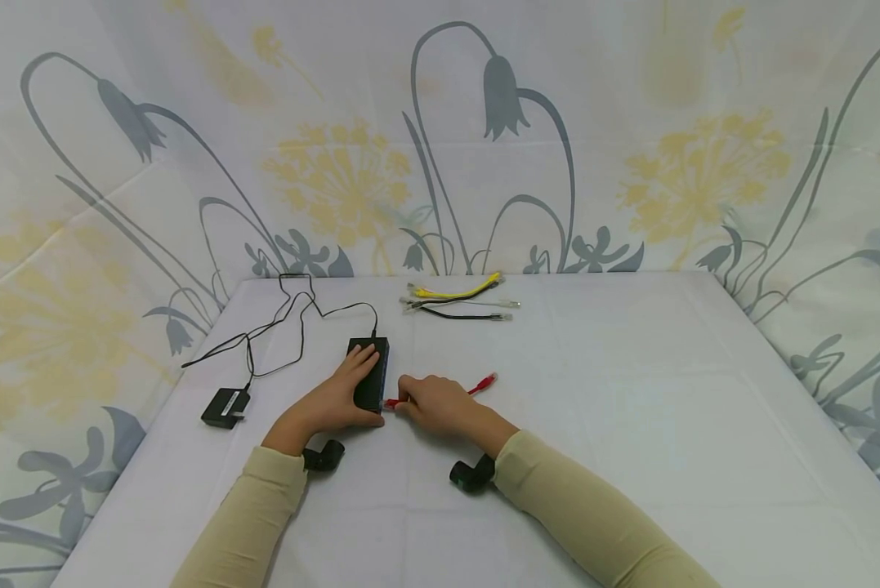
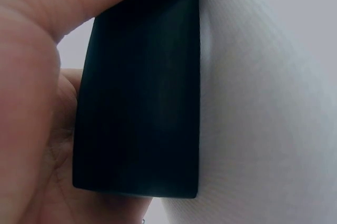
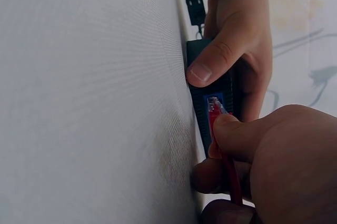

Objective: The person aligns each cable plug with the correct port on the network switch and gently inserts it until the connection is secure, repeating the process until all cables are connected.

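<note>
A small black network switch (image 1: 370,390) lies on the white table, its row of ports facing right. My left hand (image 1: 329,402) grips it, fingers over the top and thumb at the near end; the left wrist view shows the dark casing (image 2: 139,97) inside that hand. Between thumb and fingers, my right hand (image 1: 440,406) pinches a short red Ethernet cable (image 1: 484,383) near one plug. In the right wrist view the clear plug (image 3: 213,103) is at a blue port on the switch; how deep it sits I cannot tell. The cable's other end sticks out past the right hand.
A thin black cord (image 1: 301,343) runs in loops from the switch's far end to a black power adapter (image 1: 225,407) on the left. Several short yellow, grey and black Ethernet cables (image 1: 457,304) lie at the back. Patterned cloth (image 1: 594,163) hangs behind and around the table.
</note>
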A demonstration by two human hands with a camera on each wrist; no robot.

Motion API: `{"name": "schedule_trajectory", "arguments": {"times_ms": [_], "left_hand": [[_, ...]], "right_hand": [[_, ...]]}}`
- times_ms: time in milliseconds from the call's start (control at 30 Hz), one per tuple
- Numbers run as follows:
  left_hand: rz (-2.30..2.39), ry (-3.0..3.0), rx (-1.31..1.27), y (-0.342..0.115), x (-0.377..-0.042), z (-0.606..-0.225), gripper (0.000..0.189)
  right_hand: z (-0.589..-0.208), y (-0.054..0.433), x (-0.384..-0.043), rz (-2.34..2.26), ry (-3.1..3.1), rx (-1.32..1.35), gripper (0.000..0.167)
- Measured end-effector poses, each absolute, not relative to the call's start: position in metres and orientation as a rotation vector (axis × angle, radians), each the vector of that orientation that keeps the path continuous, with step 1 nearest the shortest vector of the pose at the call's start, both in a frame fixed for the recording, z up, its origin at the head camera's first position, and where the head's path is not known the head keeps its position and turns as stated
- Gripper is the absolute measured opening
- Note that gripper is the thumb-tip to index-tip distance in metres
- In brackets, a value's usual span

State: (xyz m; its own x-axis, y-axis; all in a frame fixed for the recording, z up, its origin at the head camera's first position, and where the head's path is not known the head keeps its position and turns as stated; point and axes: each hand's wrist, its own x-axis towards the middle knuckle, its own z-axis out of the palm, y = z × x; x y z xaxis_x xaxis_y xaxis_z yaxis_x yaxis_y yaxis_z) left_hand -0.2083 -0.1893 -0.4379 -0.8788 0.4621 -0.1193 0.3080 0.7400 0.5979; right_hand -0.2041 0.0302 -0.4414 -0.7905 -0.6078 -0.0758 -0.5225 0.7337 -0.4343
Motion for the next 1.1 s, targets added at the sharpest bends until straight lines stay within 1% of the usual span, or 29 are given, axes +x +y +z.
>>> {"name": "schedule_trajectory", "arguments": {"times_ms": [1100], "left_hand": [[0.870,2.680,0.603,-0.1889,-0.2098,-0.4393,0.110]], "right_hand": [[-0.4440,0.0271,-0.2015,-0.587,2.752,-0.939,0.014]]}}
